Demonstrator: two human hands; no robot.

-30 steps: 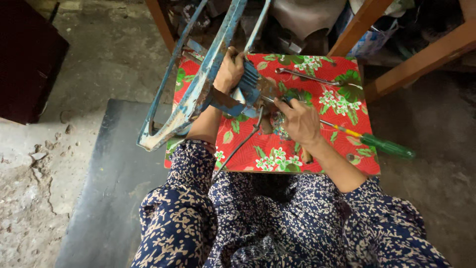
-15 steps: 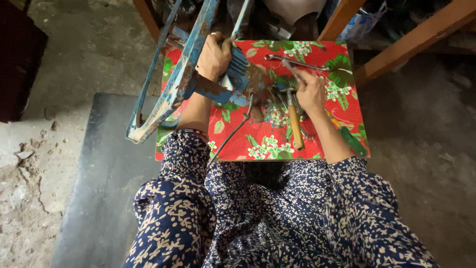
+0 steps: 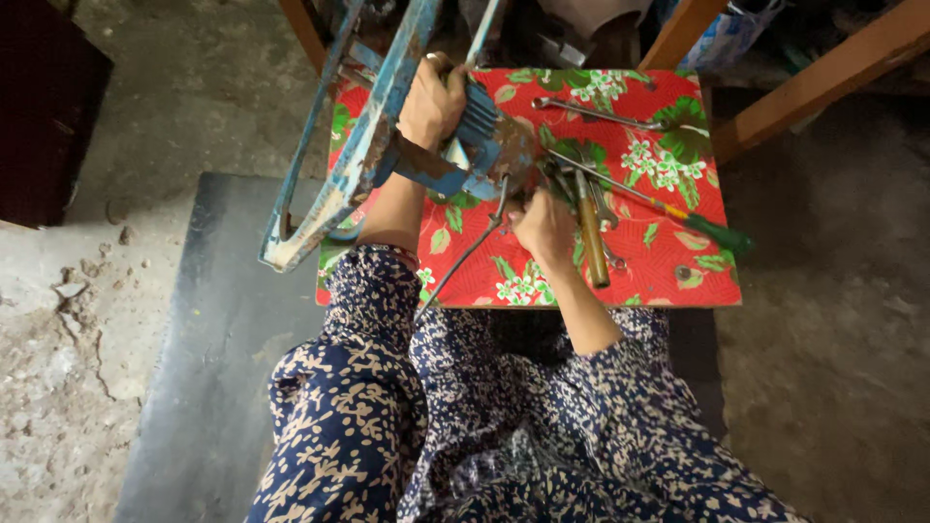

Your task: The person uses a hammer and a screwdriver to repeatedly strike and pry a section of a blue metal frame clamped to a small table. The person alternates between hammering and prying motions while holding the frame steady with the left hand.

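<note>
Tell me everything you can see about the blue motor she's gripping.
The blue motor is a small, ribbed metal housing with worn, rusty paint, fixed to a chipped blue metal frame that tilts over the floral red table. The left hand clasps its top; the right hand works at its lower end. A dark cable runs from it toward the lap. A wooden-handled tool lies just beside it.
</note>
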